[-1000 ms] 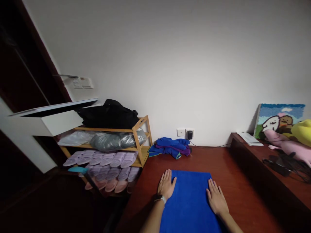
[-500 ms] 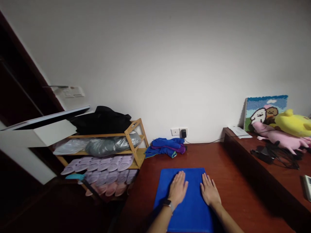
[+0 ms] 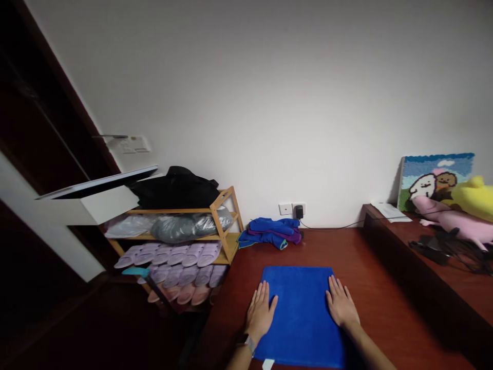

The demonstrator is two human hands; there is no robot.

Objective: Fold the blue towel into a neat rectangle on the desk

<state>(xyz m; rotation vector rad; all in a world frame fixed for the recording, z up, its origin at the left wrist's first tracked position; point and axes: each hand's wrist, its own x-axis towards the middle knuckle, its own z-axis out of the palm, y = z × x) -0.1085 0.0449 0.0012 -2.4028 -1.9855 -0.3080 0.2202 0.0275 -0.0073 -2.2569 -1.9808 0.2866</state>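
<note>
A blue cloth [image 3: 302,313] lies spread flat on the reddish-brown table, with a small white tag [image 3: 268,364] at its near left corner. On the cloth's left edge rests my left hand [image 3: 261,312], palm down, fingers stretched out, a watch on its wrist. My right hand [image 3: 342,303] lies flat along the right edge, fingers extended and slightly spread. Neither hand grasps anything. Toward the wall sits a crumpled pile of blue and purple cloths [image 3: 271,232].
At left stands a wooden rack [image 3: 225,226] with slippers, plastic-wrapped bundles and a black bag [image 3: 175,189]. An open white box [image 3: 110,204] juts out beside it. A raised ledge on the right carries a pink plush toy [image 3: 450,216], cables and a dog picture [image 3: 437,180].
My left hand has slid left from the cloth's inner area to its left edge. My right hand stays at the right edge. The view has turned slightly left, and the white tag now shows.
</note>
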